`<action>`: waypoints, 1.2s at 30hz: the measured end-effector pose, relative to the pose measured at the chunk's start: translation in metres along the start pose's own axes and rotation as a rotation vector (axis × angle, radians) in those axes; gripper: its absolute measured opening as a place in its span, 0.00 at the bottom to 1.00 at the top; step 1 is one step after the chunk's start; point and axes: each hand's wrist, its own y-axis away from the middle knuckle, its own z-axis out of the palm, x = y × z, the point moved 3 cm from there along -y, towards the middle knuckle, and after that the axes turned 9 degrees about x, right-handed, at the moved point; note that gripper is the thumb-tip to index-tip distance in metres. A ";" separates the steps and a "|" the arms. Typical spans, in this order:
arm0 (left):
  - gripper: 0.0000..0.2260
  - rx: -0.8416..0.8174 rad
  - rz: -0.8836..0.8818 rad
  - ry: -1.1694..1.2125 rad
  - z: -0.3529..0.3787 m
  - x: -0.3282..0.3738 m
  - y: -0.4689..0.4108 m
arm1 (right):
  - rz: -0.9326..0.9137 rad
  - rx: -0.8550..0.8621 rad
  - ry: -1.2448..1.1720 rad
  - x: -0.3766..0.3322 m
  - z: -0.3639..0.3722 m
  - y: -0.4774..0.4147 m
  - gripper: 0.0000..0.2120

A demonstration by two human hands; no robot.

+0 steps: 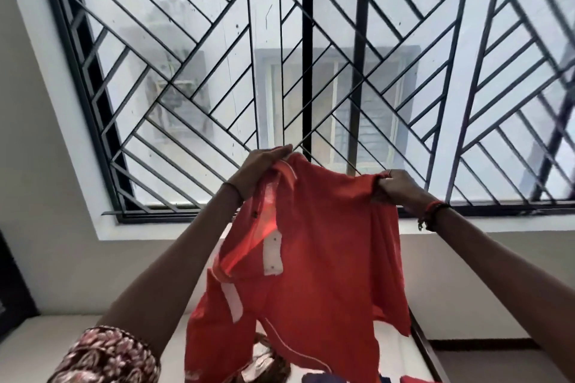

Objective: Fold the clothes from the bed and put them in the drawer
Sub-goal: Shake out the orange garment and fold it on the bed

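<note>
A red polo shirt (314, 258) with white trim and a white button placket hangs in the air in front of the window. My left hand (259, 169) holds its upper left edge near the collar, fingers laid over the cloth. My right hand (396, 185) grips the upper right corner, fingers curled round the fabric. The shirt hangs down between my outstretched arms, and its lower part covers what lies beneath. The drawer is not in view.
A large window with a black diagonal grille (305, 71) fills the view behind the shirt. Below it lies a pale surface (37, 336). More clothes, brown patterned (270, 364) and blue (320, 379), lie at the bottom edge.
</note>
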 end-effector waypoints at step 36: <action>0.07 -0.188 0.141 -0.319 0.102 0.031 -0.044 | -0.388 -0.209 -0.110 -0.047 0.045 0.038 0.16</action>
